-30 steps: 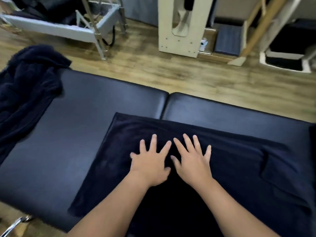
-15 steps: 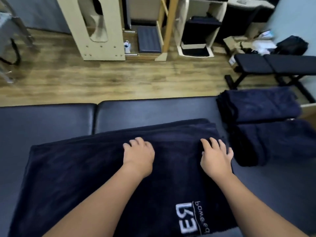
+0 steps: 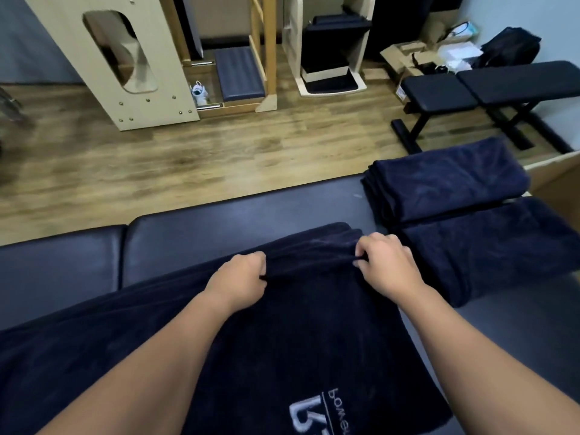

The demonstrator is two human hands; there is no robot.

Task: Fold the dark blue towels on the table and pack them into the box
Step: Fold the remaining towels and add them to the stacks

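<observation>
Fingers of our left hand (image 3: 241,279) and right hand (image 3: 384,262) pinch the half-folded towel (image 3: 282,346); two folded towels (image 3: 470,215) lie unpacked beside the box (image 3: 558,180).

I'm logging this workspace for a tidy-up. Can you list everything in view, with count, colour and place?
Towel being folded: one, dark blue, white logo, near table edge.
Folded towels: two, dark blue, table's right end.
Table: one, black padded.
Cardboard box: one, brown, far right, partly seen.
Weight bench: one, black, on the floor.
Wooden units: pale, along the wall.
Left hand: grip on towel's far edge.
Right hand: grip on same edge.
</observation>
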